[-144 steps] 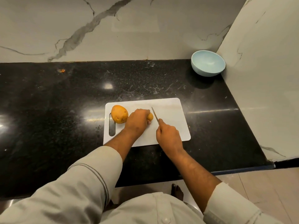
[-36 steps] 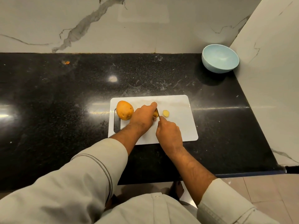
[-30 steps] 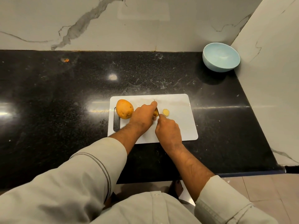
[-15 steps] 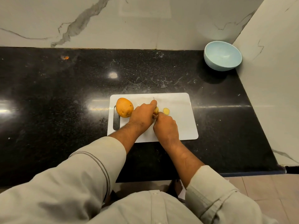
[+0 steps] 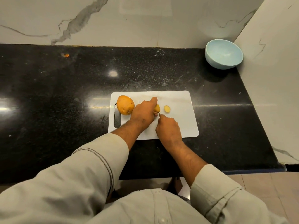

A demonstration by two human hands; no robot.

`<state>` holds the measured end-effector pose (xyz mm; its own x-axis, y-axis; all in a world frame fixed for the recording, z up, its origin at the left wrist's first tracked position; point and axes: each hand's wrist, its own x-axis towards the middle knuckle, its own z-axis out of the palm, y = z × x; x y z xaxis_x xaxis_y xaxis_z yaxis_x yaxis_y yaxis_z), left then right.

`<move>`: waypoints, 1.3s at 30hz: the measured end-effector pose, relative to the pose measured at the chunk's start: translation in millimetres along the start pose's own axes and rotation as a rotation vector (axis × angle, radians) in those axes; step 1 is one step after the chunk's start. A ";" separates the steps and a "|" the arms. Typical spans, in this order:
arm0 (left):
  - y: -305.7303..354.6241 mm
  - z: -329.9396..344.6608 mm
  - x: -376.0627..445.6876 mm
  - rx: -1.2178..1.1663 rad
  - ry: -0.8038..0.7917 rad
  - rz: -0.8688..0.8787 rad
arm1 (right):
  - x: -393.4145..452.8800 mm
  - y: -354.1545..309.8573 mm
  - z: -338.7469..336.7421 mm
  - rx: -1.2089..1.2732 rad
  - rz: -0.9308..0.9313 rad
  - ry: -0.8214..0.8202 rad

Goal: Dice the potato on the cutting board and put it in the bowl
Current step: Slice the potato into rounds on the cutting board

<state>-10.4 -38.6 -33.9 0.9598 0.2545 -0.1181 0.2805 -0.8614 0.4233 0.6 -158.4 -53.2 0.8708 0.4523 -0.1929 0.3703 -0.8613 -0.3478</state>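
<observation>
A white cutting board (image 5: 181, 125) lies on the black counter. My left hand (image 5: 143, 112) grips a potato (image 5: 157, 108); only the potato's cut right end shows past my fingers. One cut slice (image 5: 167, 109) lies just to its right. My right hand (image 5: 168, 128) grips a knife (image 5: 159, 114), whose blade is mostly hidden and sits at the potato's near side. A whole second potato (image 5: 125, 105) rests at the board's left end. The light blue bowl (image 5: 224, 53) stands empty in the far right corner.
The black stone counter (image 5: 64, 97) runs left, with marble walls behind and on the right. A small orange scrap (image 5: 66, 54) lies far left near the back wall. The counter's front edge is just under my forearms, with tiled floor beyond.
A slice has come off the potato and lies to the right. In the last half second my right hand pulled back toward me with the knife.
</observation>
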 end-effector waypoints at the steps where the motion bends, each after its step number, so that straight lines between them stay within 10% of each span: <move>1: -0.2 0.2 -0.3 -0.013 -0.005 -0.006 | -5.2 2.7 1.2 -0.018 0.002 -0.011; 24: 2.2 -1.8 -6.4 -0.277 0.032 -0.114 | -15.2 10.4 -5.6 -0.015 0.016 0.119; 39: 11.1 -13.9 -3.0 0.030 0.046 -0.074 | -9.6 5.2 0.2 -0.010 -0.046 0.134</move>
<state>-10.3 -42.8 -16.4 0.9355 0.3369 -0.1067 0.3511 -0.8521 0.3881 -5.8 -167.2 -53.4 0.8879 0.4570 -0.0528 0.4135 -0.8431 -0.3439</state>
